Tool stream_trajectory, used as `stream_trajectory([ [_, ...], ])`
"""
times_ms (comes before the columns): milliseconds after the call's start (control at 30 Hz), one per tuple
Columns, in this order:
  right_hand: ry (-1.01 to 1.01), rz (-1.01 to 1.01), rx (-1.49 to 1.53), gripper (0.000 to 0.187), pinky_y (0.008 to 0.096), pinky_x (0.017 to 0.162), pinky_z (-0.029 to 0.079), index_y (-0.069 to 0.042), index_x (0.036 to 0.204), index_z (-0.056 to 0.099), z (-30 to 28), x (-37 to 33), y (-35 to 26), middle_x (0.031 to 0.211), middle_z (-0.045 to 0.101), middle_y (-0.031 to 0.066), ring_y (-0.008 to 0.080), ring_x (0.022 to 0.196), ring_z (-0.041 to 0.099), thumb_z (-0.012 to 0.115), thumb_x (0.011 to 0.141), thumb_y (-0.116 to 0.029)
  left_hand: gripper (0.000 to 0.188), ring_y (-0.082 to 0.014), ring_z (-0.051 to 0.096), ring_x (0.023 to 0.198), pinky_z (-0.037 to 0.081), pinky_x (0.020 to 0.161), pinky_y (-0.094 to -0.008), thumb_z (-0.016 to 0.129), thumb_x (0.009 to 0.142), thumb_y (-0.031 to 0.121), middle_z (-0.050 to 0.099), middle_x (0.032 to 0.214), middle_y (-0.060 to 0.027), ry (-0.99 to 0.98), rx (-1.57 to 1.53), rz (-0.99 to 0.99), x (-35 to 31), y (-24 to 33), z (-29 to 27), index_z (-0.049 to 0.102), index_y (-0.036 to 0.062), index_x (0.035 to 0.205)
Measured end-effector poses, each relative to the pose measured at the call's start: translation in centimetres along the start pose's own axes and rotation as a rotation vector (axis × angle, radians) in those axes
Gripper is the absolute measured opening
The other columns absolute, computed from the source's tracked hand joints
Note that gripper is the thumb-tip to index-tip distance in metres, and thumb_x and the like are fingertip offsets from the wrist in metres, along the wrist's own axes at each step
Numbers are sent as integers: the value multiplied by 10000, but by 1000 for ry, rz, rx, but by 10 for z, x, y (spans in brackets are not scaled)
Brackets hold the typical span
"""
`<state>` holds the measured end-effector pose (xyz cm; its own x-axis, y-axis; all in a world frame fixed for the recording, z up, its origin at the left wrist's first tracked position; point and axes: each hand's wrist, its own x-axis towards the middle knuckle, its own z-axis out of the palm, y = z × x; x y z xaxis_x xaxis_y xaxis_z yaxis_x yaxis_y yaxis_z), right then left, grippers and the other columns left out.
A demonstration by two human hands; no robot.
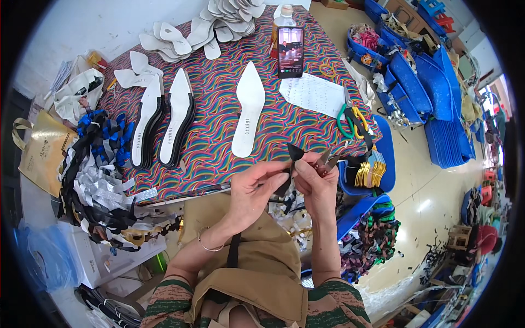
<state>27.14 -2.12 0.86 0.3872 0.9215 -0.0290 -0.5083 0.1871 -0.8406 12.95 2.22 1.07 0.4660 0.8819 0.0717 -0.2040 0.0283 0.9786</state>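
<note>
Fingers (278, 181) pinching black strip (295, 152), table edge (186, 193) close, cloth (214, 117) around insole (250, 103)

A wavy-patterned multicoloured table (214, 117) was set beside a plain white wall (90, 27); light was reflected by a glossy beige floor (413, 188).

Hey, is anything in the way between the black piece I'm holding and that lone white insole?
Nothing visible is: only patterned tablecloth shows between the black piece and the lone white insole.
</note>
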Motion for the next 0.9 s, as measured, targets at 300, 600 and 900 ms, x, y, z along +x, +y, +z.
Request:
stream_trajectory([
  [300,23,-94,-506,234,190,481,271,11,1011,678,6,-20,11,740,596,-58,-4,567,398,725,784,42,94,-35,581,817,480,713,-191,630,910,-12,644,885,-13,132,-89,-38,-8,-27,-5,623,-25,1003],
  [600,19,-452,-890,128,250,505,383,26,901,663,0,-16,27,715,605,55,85,585,506,708,782,45,143,-46,585,688,479,574,-227,646,852,-70,639,803,-36,175,402,213,-8,-19,0,607,-26,983],
  [900,201,-226,-485,70,212,488,356,-9,821,635,2,-25,35,678,579,-3,54,559,487,678,813,46,144,-119,583,612,465,549,-272,639,853,-61,612,758,-36,215,48,-87,-9,-29,-6,580,-39,983],
])
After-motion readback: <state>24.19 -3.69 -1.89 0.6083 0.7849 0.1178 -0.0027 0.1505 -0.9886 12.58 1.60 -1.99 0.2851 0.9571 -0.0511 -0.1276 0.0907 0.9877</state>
